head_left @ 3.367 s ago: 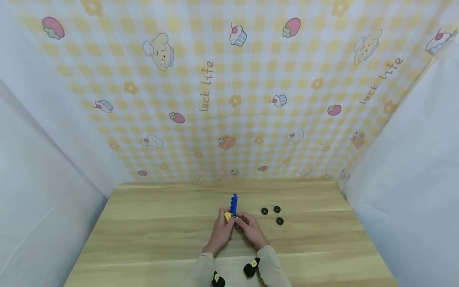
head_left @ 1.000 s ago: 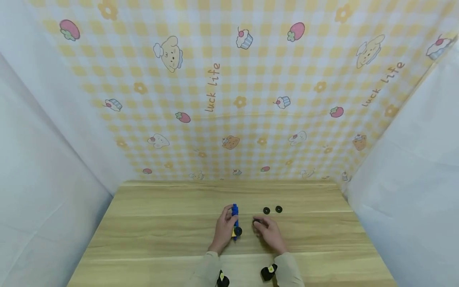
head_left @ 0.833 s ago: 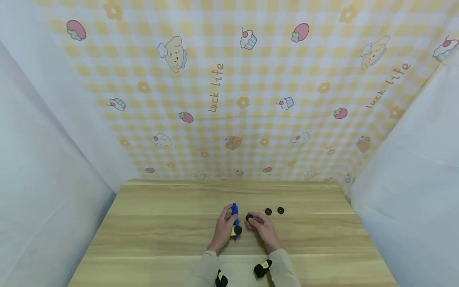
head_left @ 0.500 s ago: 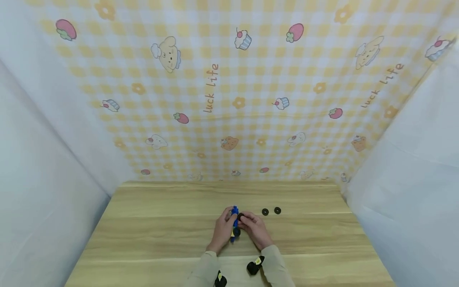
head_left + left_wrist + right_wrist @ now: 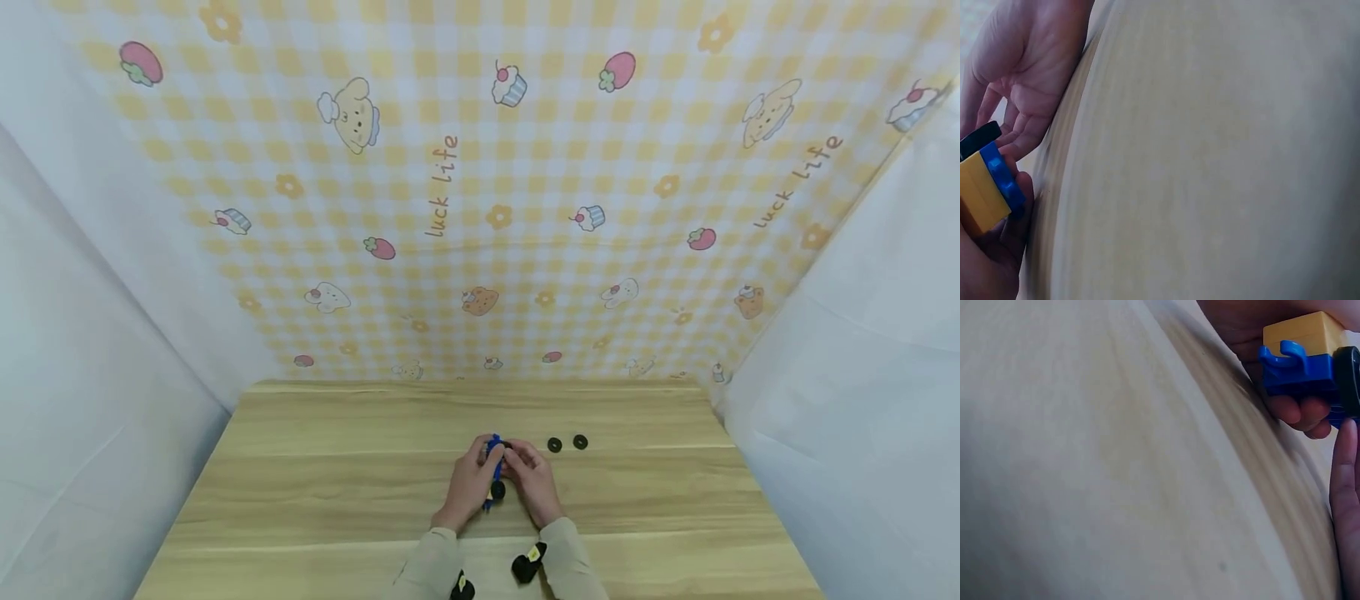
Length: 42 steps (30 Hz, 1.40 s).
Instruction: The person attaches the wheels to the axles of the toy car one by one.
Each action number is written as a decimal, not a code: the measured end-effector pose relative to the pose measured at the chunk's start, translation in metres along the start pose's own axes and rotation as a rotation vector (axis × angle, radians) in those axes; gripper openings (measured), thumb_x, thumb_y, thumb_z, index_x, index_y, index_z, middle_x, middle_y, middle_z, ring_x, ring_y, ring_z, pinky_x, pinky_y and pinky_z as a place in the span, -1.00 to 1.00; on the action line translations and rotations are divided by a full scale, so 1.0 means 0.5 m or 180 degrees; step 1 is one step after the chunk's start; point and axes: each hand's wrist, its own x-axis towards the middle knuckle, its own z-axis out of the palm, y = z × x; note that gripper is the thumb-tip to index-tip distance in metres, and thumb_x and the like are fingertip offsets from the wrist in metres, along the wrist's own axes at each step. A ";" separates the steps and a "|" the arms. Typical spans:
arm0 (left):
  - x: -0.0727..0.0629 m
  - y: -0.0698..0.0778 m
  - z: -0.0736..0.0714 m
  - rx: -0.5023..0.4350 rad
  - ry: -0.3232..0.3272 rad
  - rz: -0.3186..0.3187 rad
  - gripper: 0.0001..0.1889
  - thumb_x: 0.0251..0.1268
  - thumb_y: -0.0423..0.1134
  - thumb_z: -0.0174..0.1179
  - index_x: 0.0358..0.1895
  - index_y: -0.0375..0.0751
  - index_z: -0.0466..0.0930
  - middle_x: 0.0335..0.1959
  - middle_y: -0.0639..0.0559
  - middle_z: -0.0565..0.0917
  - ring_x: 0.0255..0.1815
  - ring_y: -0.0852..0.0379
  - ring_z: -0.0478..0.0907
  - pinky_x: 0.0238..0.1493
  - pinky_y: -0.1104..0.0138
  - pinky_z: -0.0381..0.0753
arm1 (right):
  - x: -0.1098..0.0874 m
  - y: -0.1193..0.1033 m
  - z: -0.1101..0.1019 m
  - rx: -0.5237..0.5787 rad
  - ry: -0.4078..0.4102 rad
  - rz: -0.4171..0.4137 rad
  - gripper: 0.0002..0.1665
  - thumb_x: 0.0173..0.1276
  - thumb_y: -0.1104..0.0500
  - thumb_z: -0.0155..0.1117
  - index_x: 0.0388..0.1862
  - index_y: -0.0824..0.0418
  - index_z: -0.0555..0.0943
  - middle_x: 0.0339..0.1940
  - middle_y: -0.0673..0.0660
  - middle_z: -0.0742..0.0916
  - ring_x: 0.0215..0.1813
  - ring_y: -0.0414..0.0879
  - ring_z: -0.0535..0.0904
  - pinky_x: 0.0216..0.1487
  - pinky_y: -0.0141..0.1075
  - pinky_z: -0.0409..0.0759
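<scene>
My left hand [image 5: 471,487] grips a blue toy vehicle chassis [image 5: 1300,375] over the wooden table. A yellow block [image 5: 984,195] sits on it, and blue hooks curve out from its near end in the right wrist view. On the side facing right, near the yellow block, is a black toy wheel [image 5: 498,490]. Farther along the same side, my right hand [image 5: 536,483] pinches a second black wheel [image 5: 507,446] right against the chassis. Fingers of both hands cover most of that second wheel and the chassis's middle.
Two loose black wheels [image 5: 554,445] lie flat on the wooden table [image 5: 337,483], right of the hands. A yellow checked cloth [image 5: 498,275] hangs behind the table, with white sheets [image 5: 862,375] at both sides. Black cameras [image 5: 527,567] are worn at the wrists.
Three wheels lay loose at first; my right hand has picked one up and carried it left to the chassis. My left hand has shifted its grip to the chassis's far part.
</scene>
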 end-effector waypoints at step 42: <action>0.003 -0.003 -0.016 0.0001 -0.0320 0.0025 -0.45 0.51 0.26 -0.08 0.28 -0.03 0.49 -0.44 0.13 0.59 -0.50 0.29 0.41 -0.40 0.42 0.41 | -0.002 -0.007 -0.008 -0.0005 -0.0232 0.0093 -0.77 0.48 0.20 0.22 0.03 0.27 0.52 -0.23 -0.08 0.72 -0.26 -0.25 0.64 -0.15 -0.41 0.68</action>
